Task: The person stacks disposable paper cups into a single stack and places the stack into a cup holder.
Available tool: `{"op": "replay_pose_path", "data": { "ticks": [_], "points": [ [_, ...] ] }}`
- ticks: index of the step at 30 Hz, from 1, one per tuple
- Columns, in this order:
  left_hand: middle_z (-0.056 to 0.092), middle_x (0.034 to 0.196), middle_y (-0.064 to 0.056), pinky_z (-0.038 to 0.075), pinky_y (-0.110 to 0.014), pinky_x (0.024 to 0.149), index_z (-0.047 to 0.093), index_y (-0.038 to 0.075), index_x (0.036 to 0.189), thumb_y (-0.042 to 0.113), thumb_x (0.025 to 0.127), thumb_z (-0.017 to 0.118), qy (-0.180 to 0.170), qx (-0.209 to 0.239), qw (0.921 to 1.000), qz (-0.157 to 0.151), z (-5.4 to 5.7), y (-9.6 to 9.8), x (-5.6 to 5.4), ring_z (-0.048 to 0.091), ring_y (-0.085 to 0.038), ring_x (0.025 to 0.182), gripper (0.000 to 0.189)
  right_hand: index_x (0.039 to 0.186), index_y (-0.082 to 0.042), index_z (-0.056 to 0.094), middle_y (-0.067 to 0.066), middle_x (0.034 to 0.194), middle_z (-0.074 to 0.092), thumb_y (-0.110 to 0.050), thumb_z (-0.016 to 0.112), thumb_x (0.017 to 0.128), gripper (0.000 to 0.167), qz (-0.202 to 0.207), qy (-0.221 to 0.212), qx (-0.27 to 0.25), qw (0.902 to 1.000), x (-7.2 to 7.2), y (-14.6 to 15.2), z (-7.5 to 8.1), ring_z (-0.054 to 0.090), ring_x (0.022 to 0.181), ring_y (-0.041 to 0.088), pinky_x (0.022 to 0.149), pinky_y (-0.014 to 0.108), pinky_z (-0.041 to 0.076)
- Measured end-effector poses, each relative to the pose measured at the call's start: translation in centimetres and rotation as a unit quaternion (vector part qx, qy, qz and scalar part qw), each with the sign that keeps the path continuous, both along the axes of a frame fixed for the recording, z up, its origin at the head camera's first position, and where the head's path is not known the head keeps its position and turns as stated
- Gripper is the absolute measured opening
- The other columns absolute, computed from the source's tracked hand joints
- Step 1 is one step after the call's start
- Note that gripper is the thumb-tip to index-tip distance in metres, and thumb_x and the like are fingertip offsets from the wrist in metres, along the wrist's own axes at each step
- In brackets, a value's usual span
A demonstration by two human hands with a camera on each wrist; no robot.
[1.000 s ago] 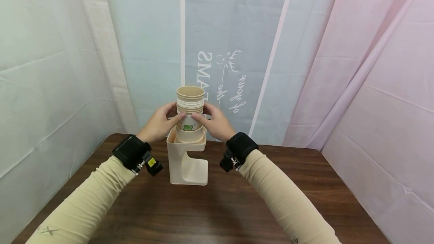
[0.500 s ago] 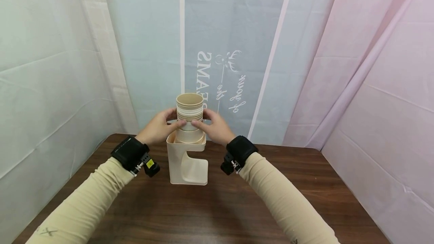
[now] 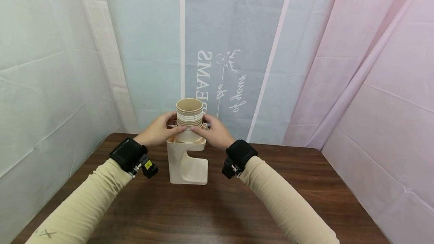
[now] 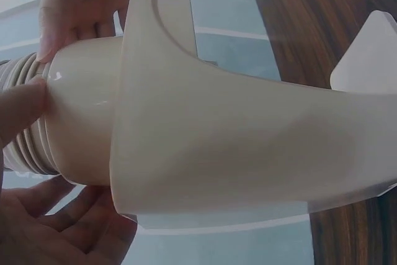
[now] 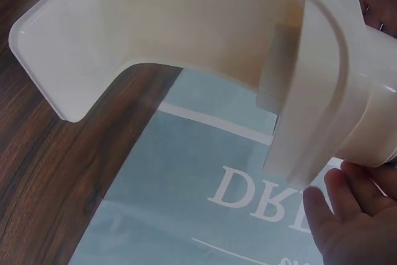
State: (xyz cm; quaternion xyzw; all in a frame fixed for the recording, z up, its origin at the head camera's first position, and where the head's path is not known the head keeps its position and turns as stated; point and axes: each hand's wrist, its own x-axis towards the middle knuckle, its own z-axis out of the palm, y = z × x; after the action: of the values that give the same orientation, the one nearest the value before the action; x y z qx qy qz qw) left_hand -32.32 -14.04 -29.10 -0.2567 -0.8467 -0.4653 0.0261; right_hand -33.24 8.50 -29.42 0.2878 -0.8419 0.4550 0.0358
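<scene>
A nested stack of paper cups point(image 3: 189, 118), beige and white with open mouths upward, stands in the round collar point(image 4: 84, 110) on top of a cream cup dispenser point(image 3: 176, 166). My left hand point(image 3: 158, 131) grips the stack from the left, thumb in front by the lower rims and fingers round the side. From the other side my right hand point(image 3: 217, 133) holds it the same way, the two thumb tips close together. In the left wrist view, both thumbs lie right at the collar's upper edge. The lower part of the stack is hidden inside the collar.
The dispenser stands upright on a dark wood table point(image 3: 271, 199), with a cut-out and a flat lower shelf point(image 3: 196, 170) on its right side. Behind the table hangs a pale blue cloth point(image 3: 230, 18) with white lettering. White and pinkish cloths close off both sides.
Both hands have lowered together with the cup stack, which has sunk deeper into the dispenser's collar. The frog print on the lower cup has gone out of sight. The dispenser stays put.
</scene>
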Motion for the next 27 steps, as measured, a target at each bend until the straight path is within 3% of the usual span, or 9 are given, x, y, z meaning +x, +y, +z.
{"op": "replay_pose_path", "data": {
  "ticks": [5, 8, 14, 20, 27],
  "points": [
    [0.032, 0.155, -0.032, 0.040, -0.058, 0.111, 0.009, 0.005, 0.163, 0.021, 0.103, 0.062, -0.015, 0.055, 0.9983, -0.003, 0.14, 0.04, 0.21, 0.039, -0.049, 0.140, 0.082, 0.159, -0.007, 0.029, 0.020, 0.149, 0.048, -0.025, 0.063, 0.103, 0.069, -0.007, -0.030, -0.039, 0.9988, 0.34, 0.05, 0.29, 0.048, 0.136, 0.036, 0.111, 0.051, 0.042],
    [0.030, 0.157, -0.030, 0.044, -0.058, 0.106, 0.008, 0.015, 0.165, 0.027, 0.106, 0.057, -0.004, 0.087, 0.9962, 0.005, 0.28, 0.16, 0.20, 0.042, -0.049, 0.138, 0.078, 0.163, -0.011, 0.015, 0.025, 0.153, 0.040, -0.025, 0.052, 0.108, 0.068, -0.002, -0.039, -0.084, 0.9957, 0.47, 0.03, 0.57, 0.047, 0.137, 0.040, 0.110, 0.051, 0.042],
    [0.043, 0.148, -0.031, 0.052, -0.055, 0.098, 0.026, 0.011, 0.162, 0.028, 0.111, 0.045, 0.019, 0.118, 0.9926, 0.020, 0.36, 0.46, 0.09, 0.052, -0.048, 0.129, 0.057, 0.162, -0.013, 0.024, 0.026, 0.146, 0.049, -0.026, 0.039, 0.112, 0.054, 0.009, -0.013, -0.100, 0.9948, 0.37, -0.06, 0.74, 0.051, 0.134, 0.038, 0.107, 0.051, 0.046],
    [0.047, 0.145, -0.031, 0.053, -0.056, 0.096, 0.033, 0.007, 0.158, 0.031, 0.111, 0.045, 0.019, 0.114, 0.9924, 0.041, 0.25, 0.69, 0.07, 0.053, -0.047, 0.127, 0.054, 0.161, -0.014, 0.028, 0.025, 0.143, 0.053, -0.026, 0.041, 0.112, 0.053, -0.003, -0.014, -0.104, 0.9945, 0.17, -0.25, 0.71, 0.054, 0.131, 0.035, 0.103, 0.047, 0.050],
    [0.048, 0.144, -0.030, 0.050, -0.057, 0.101, 0.035, 0.005, 0.157, 0.031, 0.110, 0.048, 0.009, 0.100, 0.9940, 0.044, 0.32, 0.62, 0.16, 0.053, -0.046, 0.129, 0.055, 0.158, -0.015, 0.037, 0.023, 0.148, 0.050, -0.027, 0.047, 0.110, 0.050, -0.013, -0.021, -0.097, 0.9950, 0.07, -0.39, 0.74, 0.051, 0.134, 0.034, 0.104, 0.048, 0.049]
  ]
}}
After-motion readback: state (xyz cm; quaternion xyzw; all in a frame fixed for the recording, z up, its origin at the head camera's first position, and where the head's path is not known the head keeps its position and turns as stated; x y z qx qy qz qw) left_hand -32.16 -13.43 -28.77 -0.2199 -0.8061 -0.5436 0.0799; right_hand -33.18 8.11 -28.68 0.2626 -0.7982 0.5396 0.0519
